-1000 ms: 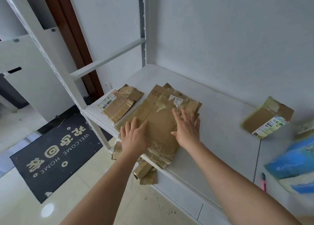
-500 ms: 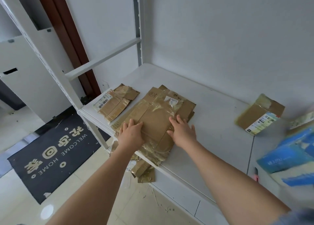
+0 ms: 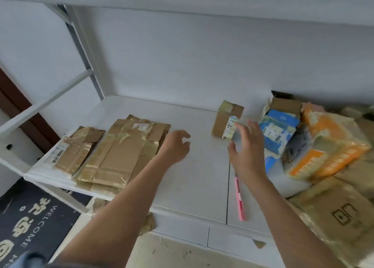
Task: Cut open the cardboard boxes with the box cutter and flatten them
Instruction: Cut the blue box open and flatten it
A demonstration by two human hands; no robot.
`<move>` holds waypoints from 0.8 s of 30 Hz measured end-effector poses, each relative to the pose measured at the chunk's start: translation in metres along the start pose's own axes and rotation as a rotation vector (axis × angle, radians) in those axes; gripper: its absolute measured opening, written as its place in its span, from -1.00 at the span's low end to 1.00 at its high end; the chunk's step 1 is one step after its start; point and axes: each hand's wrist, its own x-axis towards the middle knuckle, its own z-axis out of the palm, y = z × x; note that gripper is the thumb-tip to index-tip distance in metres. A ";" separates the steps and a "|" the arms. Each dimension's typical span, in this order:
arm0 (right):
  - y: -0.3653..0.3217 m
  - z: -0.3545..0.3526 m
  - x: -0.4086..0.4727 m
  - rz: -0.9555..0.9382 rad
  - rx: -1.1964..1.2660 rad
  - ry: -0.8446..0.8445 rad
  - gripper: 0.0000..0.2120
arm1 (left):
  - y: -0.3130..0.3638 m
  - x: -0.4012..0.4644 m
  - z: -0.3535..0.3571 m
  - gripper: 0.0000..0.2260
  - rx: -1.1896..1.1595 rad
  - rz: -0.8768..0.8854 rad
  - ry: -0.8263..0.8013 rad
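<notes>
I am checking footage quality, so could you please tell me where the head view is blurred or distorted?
Head view: the right hand and the boxes at right, such as the orange package, are smeared by motion; the shelf edge bows from the wide-angle lens; the flattened cardboard stays fairly sharp.

Two stacks of flattened cardboard are lying at the left of the white shelf (image 3: 194, 178): a larger stack (image 3: 119, 152) and a smaller stack (image 3: 74, 148) beside it. One small brown box (image 3: 223, 122) is standing upright, still unflattened. One pink box cutter (image 3: 239, 199) is lying near the front edge. At the right, a heap of uncut packages is piling up: one blue box (image 3: 277, 130), one orange package (image 3: 327, 146) and one large brown carton (image 3: 332, 213) are showing clearly; the rest are too blurred to count.
</notes>
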 end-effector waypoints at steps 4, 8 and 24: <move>0.051 -0.039 -0.001 0.201 -0.186 0.023 -0.32 | 0.047 0.002 0.055 -0.67 -0.197 0.012 -0.141; 0.093 -0.054 -0.012 0.449 -0.011 -0.157 -0.15 | 0.078 0.002 0.084 -0.49 -0.325 -0.015 -0.266; 0.059 -0.067 -0.013 0.308 0.482 0.046 -0.69 | 0.105 -0.031 0.046 -0.39 -0.614 0.197 -0.419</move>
